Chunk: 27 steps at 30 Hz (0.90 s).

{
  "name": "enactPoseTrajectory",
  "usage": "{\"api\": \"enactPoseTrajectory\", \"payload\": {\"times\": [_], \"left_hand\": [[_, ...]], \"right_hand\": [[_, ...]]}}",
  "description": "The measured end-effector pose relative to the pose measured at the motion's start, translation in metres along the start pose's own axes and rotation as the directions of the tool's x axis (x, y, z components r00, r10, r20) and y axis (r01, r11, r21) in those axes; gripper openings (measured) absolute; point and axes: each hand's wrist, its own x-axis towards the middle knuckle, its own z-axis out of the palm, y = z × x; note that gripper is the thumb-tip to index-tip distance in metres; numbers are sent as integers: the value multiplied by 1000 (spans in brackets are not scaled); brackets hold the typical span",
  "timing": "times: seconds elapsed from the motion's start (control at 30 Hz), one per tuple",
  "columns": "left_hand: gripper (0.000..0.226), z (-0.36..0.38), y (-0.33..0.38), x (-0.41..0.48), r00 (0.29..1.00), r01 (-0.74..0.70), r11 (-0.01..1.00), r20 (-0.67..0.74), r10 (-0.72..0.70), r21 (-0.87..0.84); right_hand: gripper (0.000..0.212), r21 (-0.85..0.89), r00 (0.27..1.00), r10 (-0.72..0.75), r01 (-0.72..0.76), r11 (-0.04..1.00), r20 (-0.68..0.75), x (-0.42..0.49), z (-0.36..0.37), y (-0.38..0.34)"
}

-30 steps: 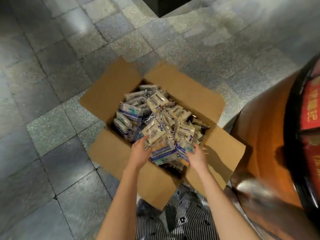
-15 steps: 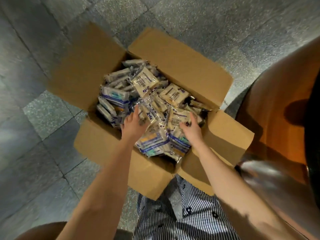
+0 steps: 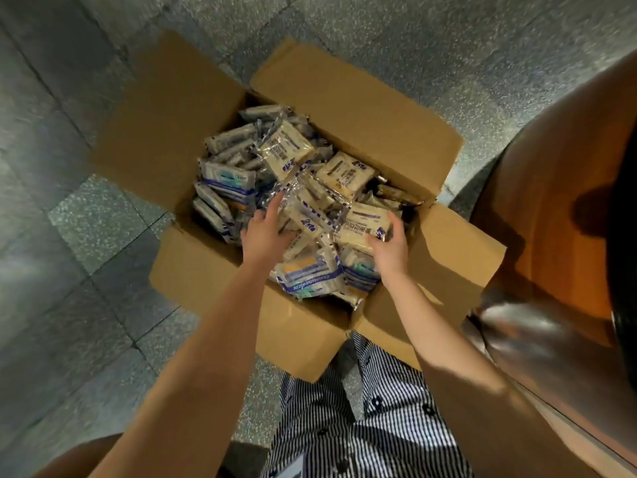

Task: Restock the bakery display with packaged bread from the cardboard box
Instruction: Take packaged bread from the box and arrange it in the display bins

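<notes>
Looking down in the head view, we see the cardboard box (image 3: 362, 108) on the tiled floor (image 3: 86, 219). All four flaps are folded out and it's packed with packaged bread (image 3: 286, 151) in a loose heap. Our left hand (image 3: 263, 234) rests on the near-middle packets, fingers straight, gripping nothing. Our right hand (image 3: 389, 248) is curled round the near edge of a pale packet (image 3: 365, 219) at the heap's near-right, thumb on its right side. We can't tell if that packet is lifted clear. A striped garment (image 3: 372, 426) sits nearest us, and a brown wooden surface (image 3: 551, 201) is just right of the box.
</notes>
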Motion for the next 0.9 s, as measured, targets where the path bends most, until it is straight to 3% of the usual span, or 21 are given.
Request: {"api": "enactPoseTrajectory", "payload": {"times": [0.13,0.23,0.37,0.5,0.7,0.9], "left_hand": [[76,-16,-1,-21,991,-105,994,-87,101,-42],[77,-39,-3,-42,990,-78,979,-134,53,-190],[81,-74,-13,-74,975,-73,878,-219,-37,-472],[86,-104,-40,-112,954,-106,733,-277,-117,-672],[82,-123,-101,-177,884,-242,573,-421,-202,-783],[43,-131,-177,-224,886,-214,553,-399,-238,-805]], "right_hand": [[48,19,982,-41,45,999,-185,-30,-6,-14],[44,49,962,-116,132,990,-248,-57,-9,-19],[42,134,959,-202,231,964,-201,-104,-2,-25],[53,98,944,-319,326,940,-82,-156,14,-29],[55,37,899,-439,439,898,-18,-228,47,-31],[43,12,844,-536,536,844,17,-282,91,-32]]}}
